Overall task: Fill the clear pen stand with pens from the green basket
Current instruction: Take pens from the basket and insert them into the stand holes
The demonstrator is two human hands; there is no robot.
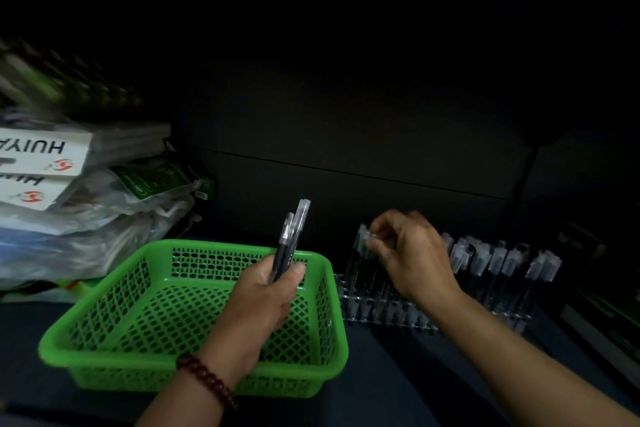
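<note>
Pens clasped in left hand; right hand blurred at dim pen stand, grip unreadable.

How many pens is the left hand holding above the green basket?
2: a taller pen and a shorter pen left of it, both upright in the left hand; another may be hidden behind them.

Pens are gripped by the left hand above the green basket; a pen in the clear pen stand is pinched by the right hand.
</note>
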